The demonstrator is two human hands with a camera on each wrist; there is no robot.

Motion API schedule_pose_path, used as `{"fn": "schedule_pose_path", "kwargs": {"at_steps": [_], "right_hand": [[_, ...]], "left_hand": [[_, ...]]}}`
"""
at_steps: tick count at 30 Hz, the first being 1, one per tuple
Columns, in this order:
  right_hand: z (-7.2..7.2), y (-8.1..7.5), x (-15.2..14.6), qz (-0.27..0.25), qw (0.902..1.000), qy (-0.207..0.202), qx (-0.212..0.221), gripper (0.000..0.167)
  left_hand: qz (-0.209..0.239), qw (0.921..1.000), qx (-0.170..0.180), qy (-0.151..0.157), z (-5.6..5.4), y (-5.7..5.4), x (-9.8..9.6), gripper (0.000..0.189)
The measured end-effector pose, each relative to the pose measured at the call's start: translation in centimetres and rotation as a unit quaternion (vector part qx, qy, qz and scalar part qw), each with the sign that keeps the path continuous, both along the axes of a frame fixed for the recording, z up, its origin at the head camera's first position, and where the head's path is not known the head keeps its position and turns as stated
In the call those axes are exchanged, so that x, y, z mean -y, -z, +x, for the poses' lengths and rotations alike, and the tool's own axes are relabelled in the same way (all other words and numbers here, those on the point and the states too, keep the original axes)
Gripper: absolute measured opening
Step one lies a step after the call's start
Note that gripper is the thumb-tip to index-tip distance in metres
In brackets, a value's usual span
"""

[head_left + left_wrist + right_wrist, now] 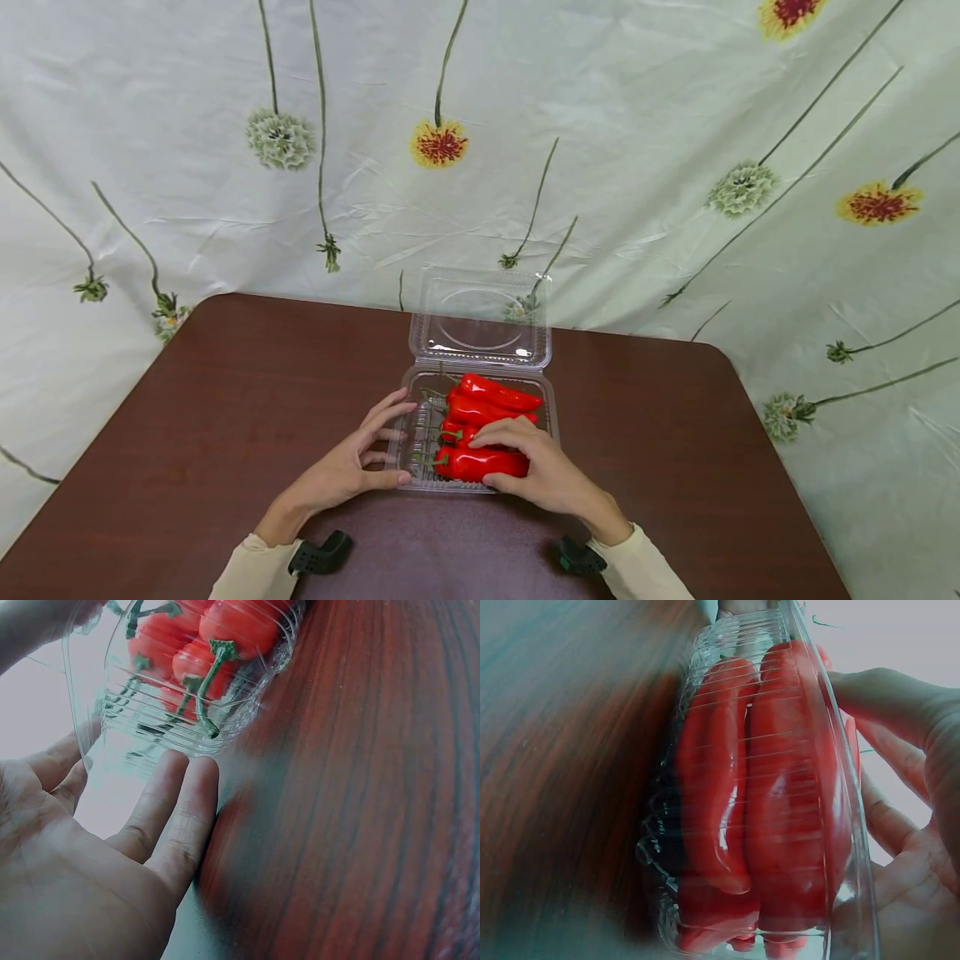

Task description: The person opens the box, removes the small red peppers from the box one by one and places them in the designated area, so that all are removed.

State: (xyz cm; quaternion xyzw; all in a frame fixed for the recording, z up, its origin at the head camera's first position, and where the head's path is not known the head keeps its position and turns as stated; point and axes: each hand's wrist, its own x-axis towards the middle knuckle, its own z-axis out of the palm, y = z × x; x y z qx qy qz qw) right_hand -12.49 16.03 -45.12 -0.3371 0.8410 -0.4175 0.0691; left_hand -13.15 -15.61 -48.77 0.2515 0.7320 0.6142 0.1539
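Observation:
Several glossy red peppers with green stems lie side by side in a clear plastic clamshell box (555, 421), stems to the left. My right hand (543, 462) reaches in from the right, its thumb and fingers curled about the nearest red pepper (476, 464). In the right wrist view, more red peppers (724, 750) show through the ribbed wall, while the fingers are partly hidden behind the rim. My left hand (348, 467) rests at the box's left side with its fingers spread. Its fingertips (199, 776) are close to the ribbed wall in the left wrist view.
The hinged clear lid (480, 329) stands raised at the back of the box. A dark reddish-brown table (300, 375) lies beneath, with rounded far corners. Behind it hangs a pale flower-patterned cloth (615, 167). Dark bands (321, 552) sit at both wrists.

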Motion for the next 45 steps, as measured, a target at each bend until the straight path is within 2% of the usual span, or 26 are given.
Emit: {"fn": "schedule_pose_path", "kwargs": {"at_steps": [7,12,23,32,45], "right_hand": [[-0.1,0.1,0.1,0.005,0.9995,-0.015,-0.027,0.037],[-0.1,0.2,0.1,0.008,0.9995,-0.018,-0.024,0.037],[0.0,-0.2,-0.1,-0.004,0.9992,0.004,-0.039,0.043],[-0.1,-0.8,-0.6,0.003,0.9992,0.015,-0.038,0.044],[-0.4,-1.4,-1.3,-0.067,0.9967,0.024,-0.037,0.046]], "left_hand": [[0.001,1.0,-0.005,-0.001,0.1,0.1,0.1,0.082],[0.0,1.0,0.001,-0.002,0.0,0.1,0.1,0.083],[0.009,1.0,0.002,0.004,-0.2,0.3,0.1,0.084],[0.002,1.0,0.001,0.0,-0.1,0.0,0.0,0.085],[-0.008,0.9999,-0.009,0.007,0.0,0.0,0.3,0.09]]}}
